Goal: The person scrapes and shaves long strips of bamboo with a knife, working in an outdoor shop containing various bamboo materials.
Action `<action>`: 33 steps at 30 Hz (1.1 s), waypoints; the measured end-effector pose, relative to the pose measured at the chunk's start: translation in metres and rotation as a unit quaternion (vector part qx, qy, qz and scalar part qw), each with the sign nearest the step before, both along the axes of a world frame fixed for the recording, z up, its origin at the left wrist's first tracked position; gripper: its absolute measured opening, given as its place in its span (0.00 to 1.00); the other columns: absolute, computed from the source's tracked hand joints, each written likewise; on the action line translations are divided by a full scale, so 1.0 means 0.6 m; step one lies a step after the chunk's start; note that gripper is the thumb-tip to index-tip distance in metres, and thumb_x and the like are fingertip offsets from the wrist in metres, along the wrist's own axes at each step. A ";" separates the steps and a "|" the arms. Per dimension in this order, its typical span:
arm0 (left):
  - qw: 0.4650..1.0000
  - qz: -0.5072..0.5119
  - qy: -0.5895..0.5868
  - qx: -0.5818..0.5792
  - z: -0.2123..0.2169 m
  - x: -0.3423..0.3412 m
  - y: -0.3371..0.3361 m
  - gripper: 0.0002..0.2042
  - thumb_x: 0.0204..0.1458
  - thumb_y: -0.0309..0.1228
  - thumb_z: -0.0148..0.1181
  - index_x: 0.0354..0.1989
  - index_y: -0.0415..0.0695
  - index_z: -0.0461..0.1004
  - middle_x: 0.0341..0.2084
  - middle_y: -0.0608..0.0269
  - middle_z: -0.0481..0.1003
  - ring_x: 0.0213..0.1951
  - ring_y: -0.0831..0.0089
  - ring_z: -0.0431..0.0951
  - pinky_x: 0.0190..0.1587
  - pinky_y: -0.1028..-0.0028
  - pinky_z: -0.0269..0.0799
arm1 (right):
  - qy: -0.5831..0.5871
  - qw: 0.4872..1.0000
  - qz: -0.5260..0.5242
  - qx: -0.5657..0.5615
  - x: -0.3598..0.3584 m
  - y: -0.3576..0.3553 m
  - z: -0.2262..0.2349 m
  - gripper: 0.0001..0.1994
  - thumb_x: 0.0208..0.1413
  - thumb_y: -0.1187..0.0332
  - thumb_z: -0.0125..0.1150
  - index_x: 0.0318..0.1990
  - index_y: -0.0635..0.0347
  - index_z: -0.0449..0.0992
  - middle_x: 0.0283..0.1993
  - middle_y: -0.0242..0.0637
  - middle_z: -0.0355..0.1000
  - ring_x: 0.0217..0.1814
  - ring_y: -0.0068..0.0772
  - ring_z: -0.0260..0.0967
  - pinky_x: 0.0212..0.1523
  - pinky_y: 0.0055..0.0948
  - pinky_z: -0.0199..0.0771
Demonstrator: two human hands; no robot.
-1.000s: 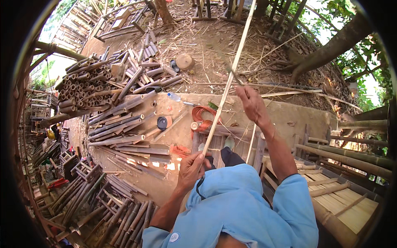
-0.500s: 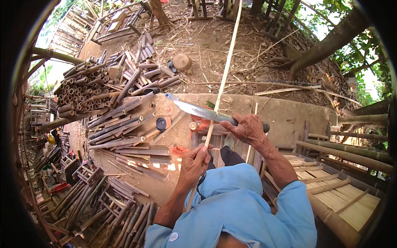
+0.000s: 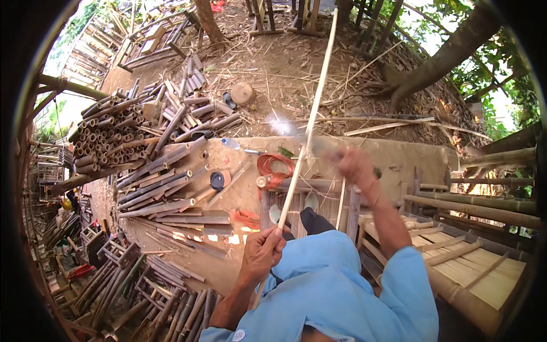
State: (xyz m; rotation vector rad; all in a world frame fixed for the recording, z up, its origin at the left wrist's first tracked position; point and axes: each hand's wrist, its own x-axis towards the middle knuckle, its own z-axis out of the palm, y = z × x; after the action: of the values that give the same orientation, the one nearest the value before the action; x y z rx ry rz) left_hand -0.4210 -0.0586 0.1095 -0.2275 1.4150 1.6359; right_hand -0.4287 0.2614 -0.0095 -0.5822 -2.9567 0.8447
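My left hand (image 3: 263, 251) is closed round a long pale bamboo strip (image 3: 314, 114), just in front of my lap. The strip slants up and away to the far edge of the view, its near end passing under my left forearm. Beyond my lap, my right hand (image 3: 350, 166) is closed on the handle of a long knife. Motion smears this hand and the knife blade (image 3: 293, 132), which crosses the strip and throws a bright glint. Whether the blade touches the strip, I cannot tell.
Cut bamboo poles (image 3: 114, 134) lie heaped at the left. A slatted bamboo bench (image 3: 450, 259) stands at right. Ahead are a coil of orange twine (image 3: 263, 165), a plastic bottle (image 3: 231, 143), a cap (image 3: 218, 180) and a wood stump (image 3: 243, 94). A tree trunk (image 3: 444, 62) leans at far right.
My right hand has moved a little away from me with the knife, which is now blurred. My left hand has shifted slightly nearer me, still gripping the strip.
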 end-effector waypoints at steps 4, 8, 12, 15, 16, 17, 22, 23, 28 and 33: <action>0.999 -0.025 -0.027 -0.014 0.018 0.009 -0.016 0.12 0.67 0.32 0.49 0.46 0.35 0.75 0.18 0.73 0.64 0.14 0.88 0.58 0.15 0.84 0.51 | -0.015 0.998 -0.057 -0.006 0.000 0.057 0.012 0.38 0.55 0.27 0.47 0.25 0.60 0.78 0.20 0.49 0.72 0.23 0.51 0.74 0.25 0.45 0.71; 0.994 -0.055 0.011 -0.096 0.048 0.016 -0.047 0.12 0.65 0.33 0.53 0.39 0.37 0.78 0.17 0.74 0.65 0.16 0.88 0.60 0.17 0.82 0.52 | -0.042 0.996 -0.069 0.020 -0.003 0.079 -0.020 0.35 0.58 0.33 0.51 0.24 0.61 0.76 0.22 0.52 0.71 0.26 0.49 0.72 0.29 0.40 0.71; 0.965 -0.171 0.021 -0.197 0.107 0.073 -0.131 0.14 0.58 0.39 0.64 0.28 0.39 0.80 0.16 0.74 0.68 0.18 0.86 0.65 0.19 0.81 0.57 | 0.102 0.981 -0.113 -0.124 0.026 0.261 -0.058 0.41 0.55 0.27 0.45 0.24 0.64 0.76 0.24 0.56 0.72 0.32 0.57 0.73 0.37 0.49 0.72; 0.963 -0.165 0.026 -0.209 0.120 0.097 -0.156 0.13 0.64 0.34 0.56 0.51 0.42 0.79 0.18 0.80 0.65 0.19 0.88 0.60 0.20 0.82 0.53 | -0.112 0.968 -0.211 0.082 0.014 0.290 0.035 0.42 0.58 0.28 0.42 0.22 0.66 0.72 0.27 0.57 0.72 0.31 0.54 0.70 0.38 0.46 0.70; 0.964 -0.167 0.024 -0.207 0.117 0.091 -0.152 0.13 0.64 0.34 0.56 0.51 0.42 0.79 0.18 0.80 0.65 0.19 0.88 0.60 0.20 0.82 0.53 | -0.115 0.967 -0.212 0.085 0.012 0.296 0.033 0.42 0.58 0.28 0.42 0.22 0.66 0.72 0.27 0.57 0.72 0.31 0.54 0.70 0.38 0.46 0.70; 0.967 -0.149 -0.023 -0.205 0.113 0.080 -0.144 0.09 0.60 0.33 0.61 0.41 0.40 0.79 0.16 0.77 0.66 0.17 0.87 0.62 0.19 0.81 0.54 | -0.080 0.968 -0.226 0.074 0.011 0.300 0.026 0.42 0.58 0.28 0.40 0.22 0.66 0.72 0.26 0.58 0.71 0.30 0.55 0.69 0.37 0.48 0.69; 0.964 -0.158 0.024 -0.213 0.044 0.036 -0.124 0.18 0.62 0.38 0.59 0.21 0.39 0.76 0.14 0.74 0.67 0.20 0.86 0.66 0.22 0.80 0.59 | 0.022 0.981 -0.195 -0.009 -0.017 0.204 0.029 0.41 0.58 0.28 0.42 0.25 0.65 0.76 0.25 0.58 0.71 0.30 0.63 0.71 0.34 0.53 0.69; 0.971 -0.142 0.051 -0.186 0.022 0.025 -0.110 0.19 0.63 0.37 0.57 0.21 0.39 0.76 0.13 0.73 0.67 0.20 0.86 0.65 0.22 0.80 0.59 | 0.001 0.987 -0.161 -0.020 -0.017 0.161 0.036 0.39 0.58 0.29 0.44 0.25 0.64 0.76 0.24 0.57 0.71 0.30 0.61 0.72 0.33 0.52 0.69; 0.953 -0.142 0.224 -0.148 -0.032 -0.052 -0.011 0.14 0.65 0.33 0.54 0.52 0.39 0.78 0.16 0.74 0.66 0.20 0.86 0.63 0.22 0.79 0.58 | -0.004 0.999 -0.019 -0.045 0.024 -0.016 0.027 0.32 0.59 0.37 0.53 0.24 0.62 0.72 0.20 0.51 0.68 0.22 0.51 0.69 0.26 0.43 0.68; 0.960 -0.128 0.204 -0.145 -0.063 -0.070 0.005 0.13 0.64 0.32 0.54 0.51 0.37 0.78 0.17 0.76 0.65 0.20 0.87 0.60 0.21 0.80 0.53 | 0.041 0.986 0.152 -0.048 0.057 -0.153 0.070 0.32 0.54 0.34 0.57 0.22 0.58 0.70 0.19 0.45 0.70 0.20 0.49 0.71 0.22 0.44 0.69</action>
State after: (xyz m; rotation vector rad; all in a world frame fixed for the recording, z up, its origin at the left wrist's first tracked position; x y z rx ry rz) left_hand -0.4631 -0.0555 0.0719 0.1354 1.9131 1.3031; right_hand -0.3947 0.1695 0.0327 -0.0917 -2.9841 1.0082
